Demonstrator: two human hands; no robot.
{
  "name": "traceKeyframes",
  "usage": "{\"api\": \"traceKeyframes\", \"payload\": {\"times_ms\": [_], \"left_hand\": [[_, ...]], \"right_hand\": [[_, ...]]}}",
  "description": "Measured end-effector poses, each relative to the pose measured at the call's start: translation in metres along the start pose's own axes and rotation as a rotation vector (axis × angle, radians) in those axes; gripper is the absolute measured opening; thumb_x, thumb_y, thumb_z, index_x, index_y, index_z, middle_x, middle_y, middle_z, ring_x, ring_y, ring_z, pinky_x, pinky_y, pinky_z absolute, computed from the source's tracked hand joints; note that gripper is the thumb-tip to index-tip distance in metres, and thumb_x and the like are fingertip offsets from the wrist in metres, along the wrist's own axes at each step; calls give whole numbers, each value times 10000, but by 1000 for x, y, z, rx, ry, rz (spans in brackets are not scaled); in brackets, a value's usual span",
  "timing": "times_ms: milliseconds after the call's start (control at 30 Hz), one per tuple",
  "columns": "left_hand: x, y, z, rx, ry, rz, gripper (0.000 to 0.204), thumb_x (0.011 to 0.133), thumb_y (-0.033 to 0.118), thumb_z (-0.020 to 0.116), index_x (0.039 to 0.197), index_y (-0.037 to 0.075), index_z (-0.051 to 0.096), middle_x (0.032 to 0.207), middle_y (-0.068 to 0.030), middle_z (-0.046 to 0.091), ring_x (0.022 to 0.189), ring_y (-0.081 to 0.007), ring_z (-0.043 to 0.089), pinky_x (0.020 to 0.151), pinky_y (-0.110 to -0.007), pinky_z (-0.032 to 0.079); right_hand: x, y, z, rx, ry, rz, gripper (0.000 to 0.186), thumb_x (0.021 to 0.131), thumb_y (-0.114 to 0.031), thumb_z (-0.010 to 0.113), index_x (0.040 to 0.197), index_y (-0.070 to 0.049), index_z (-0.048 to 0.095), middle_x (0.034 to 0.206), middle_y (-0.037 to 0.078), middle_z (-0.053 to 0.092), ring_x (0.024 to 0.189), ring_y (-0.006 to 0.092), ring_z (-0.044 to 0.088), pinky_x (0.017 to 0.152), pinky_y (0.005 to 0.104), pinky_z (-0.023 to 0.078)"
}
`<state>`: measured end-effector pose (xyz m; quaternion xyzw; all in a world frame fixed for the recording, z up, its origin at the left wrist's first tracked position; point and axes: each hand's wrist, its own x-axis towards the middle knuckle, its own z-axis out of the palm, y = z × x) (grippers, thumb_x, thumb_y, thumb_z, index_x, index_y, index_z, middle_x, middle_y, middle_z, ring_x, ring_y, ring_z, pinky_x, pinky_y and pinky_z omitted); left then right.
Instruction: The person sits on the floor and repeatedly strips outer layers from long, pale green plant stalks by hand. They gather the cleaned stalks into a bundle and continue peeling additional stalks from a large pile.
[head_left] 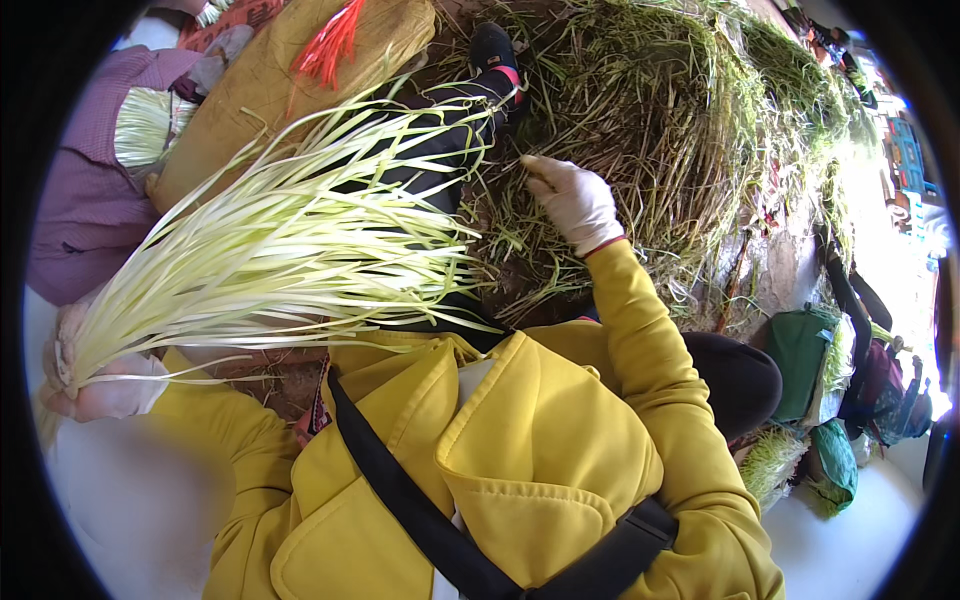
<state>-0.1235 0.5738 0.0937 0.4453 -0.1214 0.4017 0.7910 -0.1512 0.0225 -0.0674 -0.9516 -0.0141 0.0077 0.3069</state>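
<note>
Gripped near one end, a large bunch of blanched chives (300,240) fans out from my left hand (95,375). Its long, flat, pale yellow-green leaves spread across my lap to the right, their loose tips over my dark trouser leg. The fingers of my left hand wrap round the gathered end at the far left. My right hand (577,205), in a whitish glove, is raised beyond the leaf tips, apart from the bunch. Its fingers are curled together with the thumb; whether a scrap sits between them is too small to tell.
A heap of dry and green leaf waste (670,130) covers the floor ahead and right. A tan padded block (250,110) carries red strips (332,45). At left, a person in purple (85,215) sits close by, with another pale bunch (145,127). Green-wrapped bundles (800,365) stand right.
</note>
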Motion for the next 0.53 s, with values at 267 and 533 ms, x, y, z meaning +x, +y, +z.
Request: {"api": "traceKeyframes", "payload": {"times_ms": [267, 533], "left_hand": [[-10, 5, 4, 107, -30, 70, 299, 1013, 213, 302, 1171, -3, 435, 896, -51, 537, 754, -89, 549, 666, -239, 490], [49, -4, -76, 710, -684, 957, 319, 1023, 184, 288, 1220, -22, 432, 917, -62, 545, 759, -90, 559, 659, -241, 500]], "right_hand": [[25, -64, 37, 228, 48, -289, 163, 837, -122, 580, 970, -81, 664, 827, 175, 655, 761, 360, 649, 668, 425, 530], [21, -51, 0, 55, -337, -26, 244, 833, -255, 653, 973, -59, 694, 845, 151, 689, 763, 310, 661, 692, 358, 534]]}}
